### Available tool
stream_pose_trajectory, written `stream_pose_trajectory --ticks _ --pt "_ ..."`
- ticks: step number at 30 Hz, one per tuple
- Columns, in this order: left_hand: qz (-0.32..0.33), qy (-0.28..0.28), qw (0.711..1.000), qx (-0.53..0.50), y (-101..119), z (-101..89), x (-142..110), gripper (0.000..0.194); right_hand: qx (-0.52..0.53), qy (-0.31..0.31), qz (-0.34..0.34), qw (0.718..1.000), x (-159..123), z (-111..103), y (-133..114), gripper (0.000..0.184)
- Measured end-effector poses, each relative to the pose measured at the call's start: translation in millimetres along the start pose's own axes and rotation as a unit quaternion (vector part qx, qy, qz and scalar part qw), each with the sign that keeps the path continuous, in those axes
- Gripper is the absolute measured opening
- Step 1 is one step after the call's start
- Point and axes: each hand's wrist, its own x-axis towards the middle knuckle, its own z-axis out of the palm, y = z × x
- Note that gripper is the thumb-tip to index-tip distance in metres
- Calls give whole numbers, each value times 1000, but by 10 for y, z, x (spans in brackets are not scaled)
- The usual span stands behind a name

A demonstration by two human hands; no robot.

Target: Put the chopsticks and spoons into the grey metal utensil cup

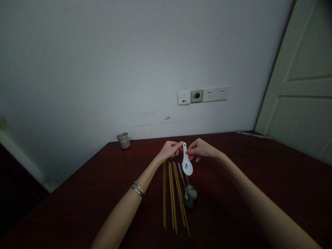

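Note:
A white soup spoon (187,166) with a blue motif in its bowl hangs bowl-down between my hands, above the table. My left hand (171,149) pinches the tip of its handle. Lower on the handle, the fingers of my right hand (201,149) close on it from the right side. Beneath lie several wooden chopsticks (172,200) in pairs, pointing toward me. Just right of them rest metal spoons (191,192), their bowls overlapping at the near end; their handle ends are partly hidden by the white spoon.
A metal cup (123,140) stands at the far left corner of the dark red table (103,183), near the wall. Wall sockets (214,93) sit above the table's back edge. A pale door (306,93) rises at the right.

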Motion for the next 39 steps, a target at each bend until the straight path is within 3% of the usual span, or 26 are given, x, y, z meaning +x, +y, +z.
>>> stream_pose_trajectory --ticks 5,8,12,20,39 --pt "-51 91 989 -106 -458 -275 109 47 19 -22 71 997 50 -26 242 21" --pt "-88 160 962 -204 -698 -488 130 41 27 -29 107 993 78 -22 364 19" --pt "-121 212 929 -278 -845 -678 101 38 36 -43 137 989 105 -4 455 17" --pt "-157 196 921 -298 -990 -711 62 33 41 -59 167 983 128 52 553 14" --pt "-113 193 917 -331 -1090 -679 60 29 31 -77 180 980 126 33 614 28"
